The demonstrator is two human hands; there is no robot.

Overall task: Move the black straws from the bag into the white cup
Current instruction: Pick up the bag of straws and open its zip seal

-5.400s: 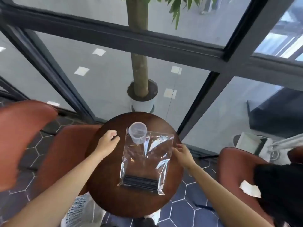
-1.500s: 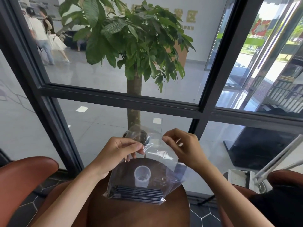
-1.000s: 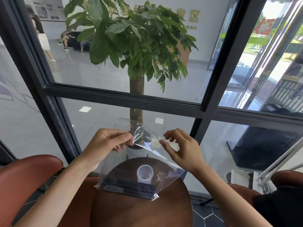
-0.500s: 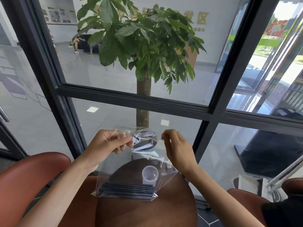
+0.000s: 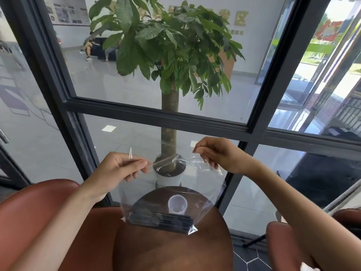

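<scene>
2 hands hold the clear bag (image 5: pixel 170 194) up over the round counter (image 5: pixel 175 249). On the left we see the left hand (image 5: pixel 119 171), fingers (image 5: pixel 139 164) pinched together on the bag's top left edge. The black straws (image 5: pixel 162 222) lie bunched across the bag's bottom, hanging just above the counter. Through the plastic we see the white cup (image 5: pixel 177 204), upright on the counter behind. On the right, the right hand (image 5: pixel 220 155), fingers clamped on the bag's top right edge.
</scene>
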